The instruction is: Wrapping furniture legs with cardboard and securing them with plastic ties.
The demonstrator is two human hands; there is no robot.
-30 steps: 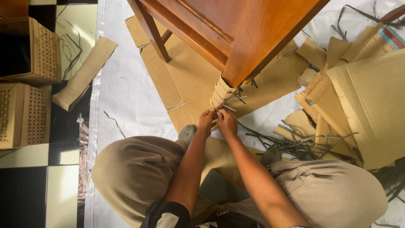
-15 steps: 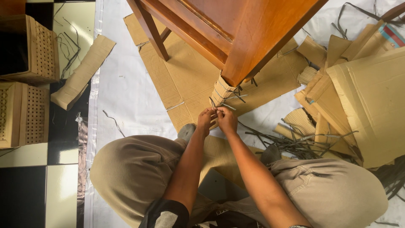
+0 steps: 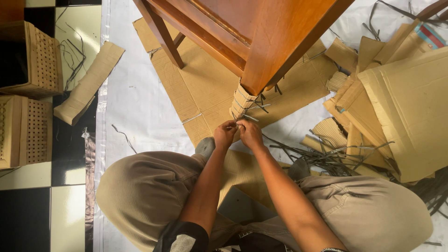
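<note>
A: What takes up most of the view?

B: The wooden table (image 3: 261,32), standing on a flat cardboard sheet (image 3: 196,88) that seems there to guard the white floor cover (image 3: 140,102). I'll place everything from the table.

A: And off to its sides?

B: Right of the table, a heap of cardboard pieces (image 3: 401,107), with loose dark straps (image 3: 326,156) trailing from it toward the person's knee. Left of the table, a folded cardboard strip (image 3: 88,84), and beyond it two perforated wooden boxes (image 3: 32,93) on the tiles.

A: Where is the work itself?

B: At the near table leg, which is bound in a cardboard wrap (image 3: 242,100) with thin straps, probably to cushion the corner.

A: The hands?

B: Both meet just below that wrap. The left hand (image 3: 225,134) and right hand (image 3: 250,134) are pinched narrow on a strap end (image 3: 242,120), fingertips nearly touching, as if pulling it snug. It's small from here, so I can't be sure whether each hand has its own end.
</note>
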